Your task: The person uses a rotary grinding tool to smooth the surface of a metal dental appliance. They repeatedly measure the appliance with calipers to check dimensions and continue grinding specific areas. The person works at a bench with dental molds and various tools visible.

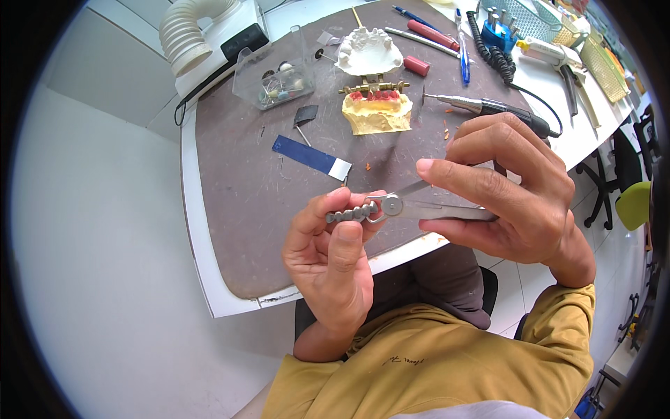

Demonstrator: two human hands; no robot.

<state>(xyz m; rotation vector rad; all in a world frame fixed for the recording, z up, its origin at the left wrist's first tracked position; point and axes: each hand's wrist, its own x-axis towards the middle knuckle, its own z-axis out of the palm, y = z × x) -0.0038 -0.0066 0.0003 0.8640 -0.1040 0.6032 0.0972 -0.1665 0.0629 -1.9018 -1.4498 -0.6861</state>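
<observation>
My left hand pinches a grey metal dental bridge, a row of several tooth shapes, between thumb and fingers. My right hand is closed around the arms of a metal dental thickness caliper, with the thumb below and fingers above. The caliper's curved jaws lie at the right end of the bridge; whether both tips touch it I cannot tell. Beyond my hands stands a brass articulator with a white upper plaster cast tipped back and a yellow lower cast bearing red wax along its ridge.
A handpiece with a disc lies right of the casts, its coiled cord behind. A clear plastic box of small parts sits at the left. A blue strip lies on the brown mat. Pens, a blue bur stand and baskets line the back.
</observation>
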